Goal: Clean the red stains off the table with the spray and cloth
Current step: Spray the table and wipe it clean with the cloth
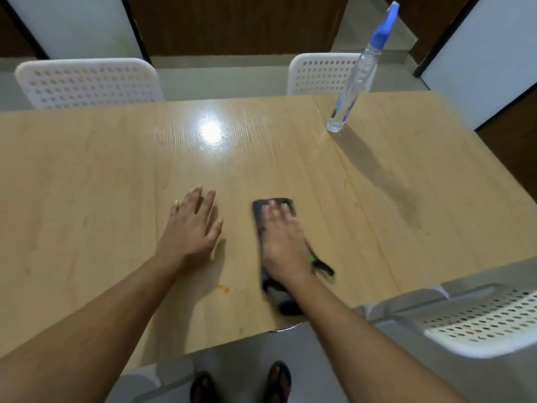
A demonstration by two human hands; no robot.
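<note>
1. The left hand (191,228) is resting flat on the surface (87,175), fingers spread and holding nothing.
2. A small orange-red stain (223,289) is lying near the edge, left of and nearer than the cloth (263,216).
3. The right hand (282,242), the closer one, is pressing the cloth with straight fingers; its long axis is running near to far.
4. The spray (356,82) is standing far right, well apart.

your right hand (280,242) is smeared by motion blur, so you cannot make out how its fingers lie. it hides the middle of the dark cloth (261,212), whose near end is blurred too. the spray bottle (353,85) nozzle nearly meets the top edge. the chair (479,321) at right is cut off by the edge, and your feet (279,379) by the bottom.
</note>
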